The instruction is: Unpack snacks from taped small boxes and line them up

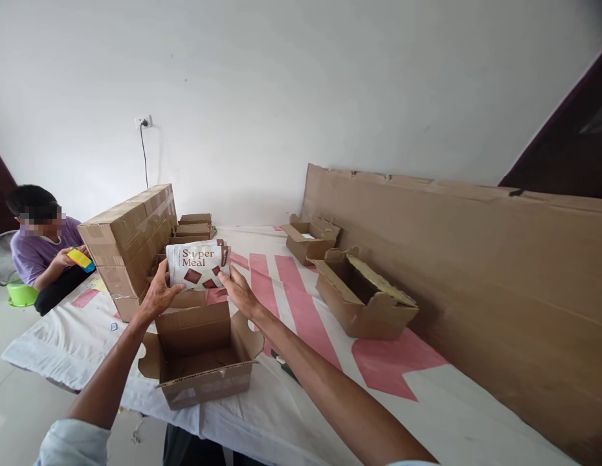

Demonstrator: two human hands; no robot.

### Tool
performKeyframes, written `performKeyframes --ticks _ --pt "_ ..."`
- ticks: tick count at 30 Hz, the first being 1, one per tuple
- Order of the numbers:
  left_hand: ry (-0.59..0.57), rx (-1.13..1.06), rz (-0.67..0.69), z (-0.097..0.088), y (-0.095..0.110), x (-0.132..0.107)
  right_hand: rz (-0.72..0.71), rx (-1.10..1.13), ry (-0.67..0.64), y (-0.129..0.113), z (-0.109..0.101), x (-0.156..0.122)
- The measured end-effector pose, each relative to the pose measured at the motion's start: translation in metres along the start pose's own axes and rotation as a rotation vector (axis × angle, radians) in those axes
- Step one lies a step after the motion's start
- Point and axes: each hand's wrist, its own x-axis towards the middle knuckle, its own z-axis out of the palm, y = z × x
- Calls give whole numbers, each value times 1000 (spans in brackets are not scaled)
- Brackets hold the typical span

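Note:
White packets [198,264] printed "Su-per Meal", with brown squares, are held upright between my two hands; a second packet edge shows behind the front one. My left hand [160,291] is closed on the lower left side. On the right side, my right hand [240,289] grips with the thumb on the front. Just below them, an open cardboard box [208,382] stands near the table's front edge, its flaps spread and its visible inside bare.
Stacked taped cartons [131,252] form a wall at the left, with small open boxes [194,220] behind. Two open boxes stand right: one [364,304] nearer, another [308,246] holding something white. A tall cardboard panel [456,259] borders the table [330,401]. A person [43,252] sits left, holding something yellow and blue.

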Motion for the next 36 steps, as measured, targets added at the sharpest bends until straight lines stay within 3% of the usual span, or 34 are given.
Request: performKeyframes --ticks 6,14,27,36 --pt "-67 31 -177 0 -27 13 118 -23 26 37 -6 21" --pt "-69 72 -309 -2 -49 25 181 -60 86 63 -9 21" --pt "-43 120 -390 -4 -65 29 180 -39 51 74 -9 25" --pt "-27 107 -364 -4 -68 31 161 9 37 74 -13 24"
